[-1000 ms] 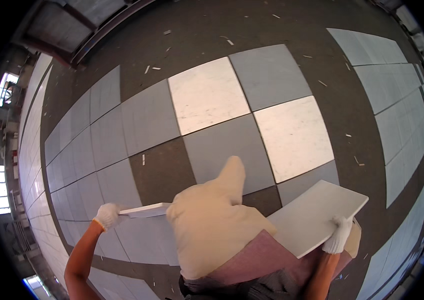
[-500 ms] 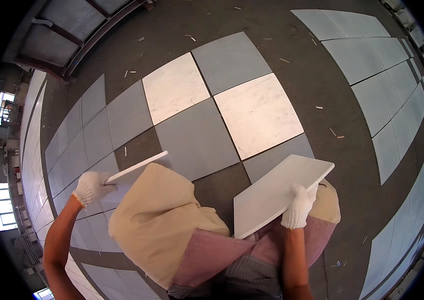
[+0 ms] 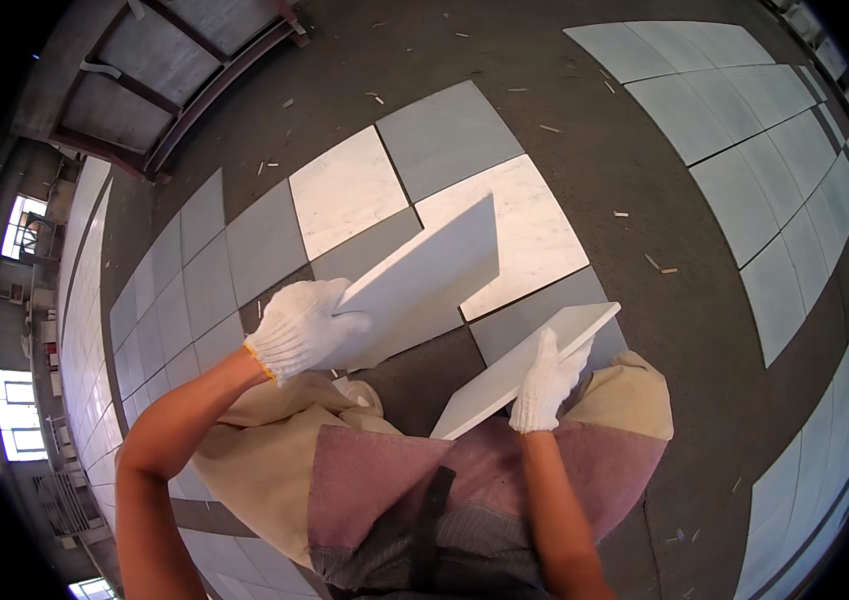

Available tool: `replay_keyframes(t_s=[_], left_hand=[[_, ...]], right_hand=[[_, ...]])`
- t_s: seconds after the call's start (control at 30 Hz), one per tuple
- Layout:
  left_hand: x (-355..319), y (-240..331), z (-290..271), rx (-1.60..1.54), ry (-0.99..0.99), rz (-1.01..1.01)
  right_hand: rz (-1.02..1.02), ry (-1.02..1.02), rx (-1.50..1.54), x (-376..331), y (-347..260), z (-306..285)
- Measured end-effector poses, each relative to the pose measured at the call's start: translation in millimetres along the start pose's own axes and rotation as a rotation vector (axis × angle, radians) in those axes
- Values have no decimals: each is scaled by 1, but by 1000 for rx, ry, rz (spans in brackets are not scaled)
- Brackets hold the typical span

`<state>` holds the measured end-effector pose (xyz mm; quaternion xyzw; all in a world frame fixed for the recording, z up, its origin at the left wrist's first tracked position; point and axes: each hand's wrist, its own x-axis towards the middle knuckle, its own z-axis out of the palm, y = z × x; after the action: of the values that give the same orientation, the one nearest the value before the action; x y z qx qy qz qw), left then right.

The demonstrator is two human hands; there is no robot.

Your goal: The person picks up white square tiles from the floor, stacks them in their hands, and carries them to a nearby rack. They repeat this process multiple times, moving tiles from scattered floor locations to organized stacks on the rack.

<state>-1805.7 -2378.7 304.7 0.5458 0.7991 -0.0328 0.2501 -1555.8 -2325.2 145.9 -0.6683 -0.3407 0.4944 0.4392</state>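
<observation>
**Two pale tiles held over a part-laid floor**

We see no packages, labels or signs anywhere in view; only flat tiles, bare floor and building frame.

Left hand (image 3: 303, 328), in a white knit glove, is closed around the lower left corner of a pale grey tile (image 3: 423, 280). Thumb lies on the upper face, fingers curl beneath. The tile is raised and tilted, its long axis running from the glove up and to the right, far corner pointing toward the white marbled tile (image 3: 530, 240) on the floor.

Right hand (image 3: 546, 382), also gloved, grips the long edge of a second white tile (image 3: 530, 365), fingers wrapped over the edge. This tile sits lower, just in front of our body, its long axis also rising from lower left to upper right. The two tiles are near each other but apart.

Below, a checker patch of laid tiles (image 3: 265, 240), grey and white, has clean straight joints. The dark bare floor (image 3: 635, 150) opens wide to the right of it, strewn with small chips. A further field of grey tiles (image 3: 785, 150) lies at upper right, well apart. A dark gap in the patch shows just under the held tiles.

A beige and mauve apron (image 3: 375, 470) covers our lap. A metal frame (image 3: 195, 90) lies at upper left.
</observation>
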Motion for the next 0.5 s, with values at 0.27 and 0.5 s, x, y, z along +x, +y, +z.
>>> replay_keyframes(t_s=[0.27,0.5], left_hand=[[5,72,77,-31,-19,83],[-2,104,106,-59,-96,102]], right_hand=[[-26,-27,-56,-7,-11,-1],[-94,-58,-51,-7,-12,-8]])
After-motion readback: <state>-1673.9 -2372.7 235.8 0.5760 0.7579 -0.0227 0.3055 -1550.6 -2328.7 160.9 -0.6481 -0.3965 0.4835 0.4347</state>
